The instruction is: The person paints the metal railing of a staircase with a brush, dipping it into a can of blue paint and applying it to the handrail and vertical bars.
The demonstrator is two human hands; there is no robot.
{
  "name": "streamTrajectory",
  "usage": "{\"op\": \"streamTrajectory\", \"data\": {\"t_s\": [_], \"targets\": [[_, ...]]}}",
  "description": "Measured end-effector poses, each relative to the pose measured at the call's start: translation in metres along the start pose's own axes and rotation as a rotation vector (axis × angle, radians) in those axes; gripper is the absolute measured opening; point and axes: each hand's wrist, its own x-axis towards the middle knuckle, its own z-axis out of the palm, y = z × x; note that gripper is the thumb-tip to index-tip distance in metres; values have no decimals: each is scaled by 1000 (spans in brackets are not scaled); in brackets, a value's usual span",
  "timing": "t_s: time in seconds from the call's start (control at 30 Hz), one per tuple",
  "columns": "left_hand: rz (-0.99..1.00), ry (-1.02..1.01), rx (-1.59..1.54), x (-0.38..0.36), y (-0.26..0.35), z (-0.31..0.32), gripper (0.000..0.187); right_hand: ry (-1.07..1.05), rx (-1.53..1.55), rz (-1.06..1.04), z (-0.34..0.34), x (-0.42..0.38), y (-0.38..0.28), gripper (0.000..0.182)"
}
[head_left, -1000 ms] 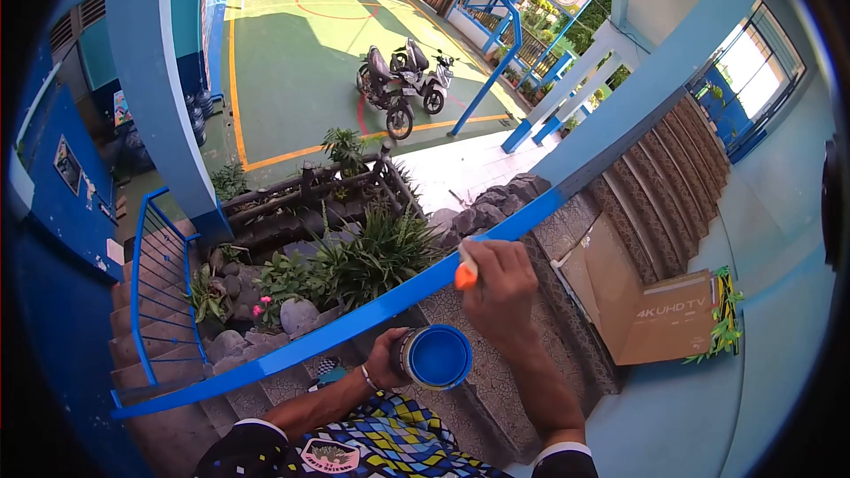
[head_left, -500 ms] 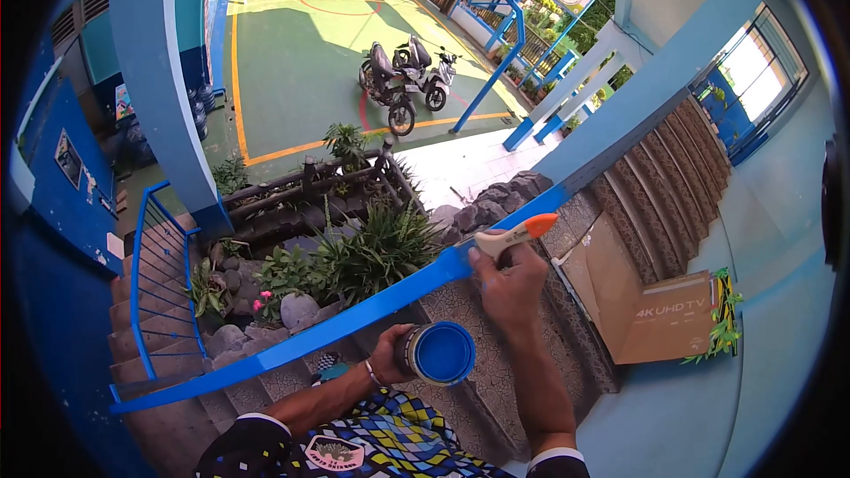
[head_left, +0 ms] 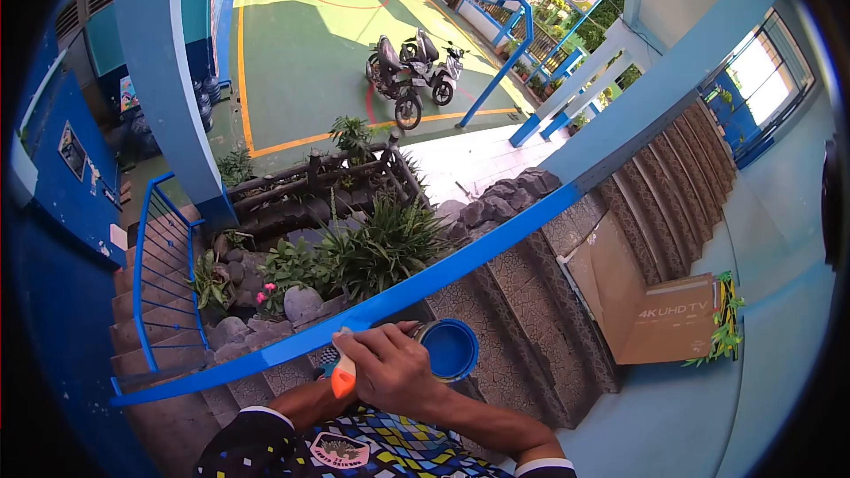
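Observation:
My right hand (head_left: pixel 394 370) is closed round a paintbrush (head_left: pixel 356 352) with a pale handle and an orange end. The orange end points down toward me, and the brush's other end meets the blue handrail (head_left: pixel 496 258); the bristles barely show. Just right of that hand is an open can of blue paint (head_left: pixel 452 350), tilted so its inside shows. My left hand (head_left: pixel 407 326) holds the can from its left side, mostly hidden behind my right hand. The handrail runs diagonally across in front of me, glossy blue along its top.
Patterned stair steps (head_left: pixel 522 301) lie below the rail. A flattened cardboard TV box (head_left: pixel 668 323) leans at the right wall. Beyond the rail are a rock and plant bed (head_left: pixel 381 248), a blue metal railing (head_left: pixel 164 279), and parked motorbikes (head_left: pixel 412 75) on a green court.
My right hand has swung left along the rail and crossed in front of my left hand. The brush's orange end has turned from up-right to downward. The can has barely moved.

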Motion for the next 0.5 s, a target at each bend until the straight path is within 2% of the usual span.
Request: {"op": "streamTrajectory", "data": {"t_s": [0.03,0.1,0.13,0.17,0.23,0.3,0.4,0.5], "targets": [[-289,-149,-251,7,-8,-19,43,-30,89,16,4,-2,-3,39],[-830,-367,-634,23,-22,-53,45,80,192,119,1,5,6,35],[-906,-413,-687,28,-29,-62,46,135,189,189,-9,9,19,34],[-922,-433,-702,33,-35,-69,47,189,186,255,-21,12,34,33],[-945,-461,-730,37,-43,-78,48,342,-7,244,-55,16,68,27],[-960,-475,-760,40,-47,-85,50,540,-24,377,-75,16,77,24],[-985,-485,-793,42,-50,-92,53,677,-461,131,-81,18,78,25],[-1008,-475,-796,41,-54,-96,55,362,-439,62,-44,6,51,33]]}}
